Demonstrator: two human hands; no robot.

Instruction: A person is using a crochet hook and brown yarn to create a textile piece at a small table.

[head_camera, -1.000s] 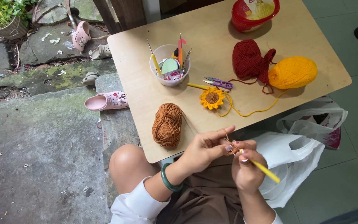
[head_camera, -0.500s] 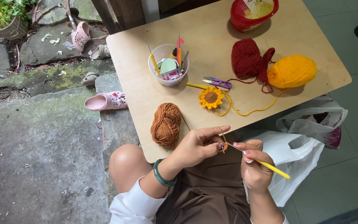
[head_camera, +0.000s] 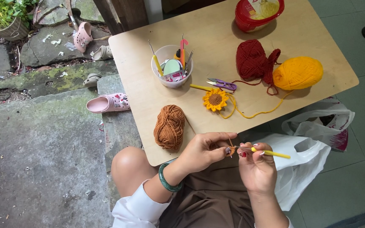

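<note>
Item in hand: small brown crochet piece [head_camera: 232,150], pinched between thumb and fingertips of the left hand [head_camera: 203,150], held just off the near edge of the wooden table [head_camera: 216,33], above the lap. A thin brown strand runs from it over the left forefinger toward the brown yarn skein [head_camera: 169,126], which lies on the table's near left corner.

Right hand [head_camera: 256,169]: fingers closed around a yellow-handled crochet hook [head_camera: 267,153], its metal tip at the brown piece; handle points out to the right. Nails painted red.

Left wrist: green bangle [head_camera: 165,179], white sleeve below it.

On the table, outward:
- crocheted sunflower [head_camera: 215,99], yellow petals, brown centre, with a loose yellow strand trailing right
- purple thread snips [head_camera: 222,84] just above the flower
- white cup [head_camera: 172,67] holding hooks and small tools
- dark red yarn ball [head_camera: 252,59], touching the yellow yarn ball [head_camera: 297,73] side
- red tub [head_camera: 258,14] at the far edge

Beside the table: white plastic bags [head_camera: 309,147] on the tiled floor to the right; pink clog [head_camera: 106,103] on the stone to the left; another pink clog [head_camera: 82,36] farther off; potted plant [head_camera: 5,17] at the top left corner.
</note>
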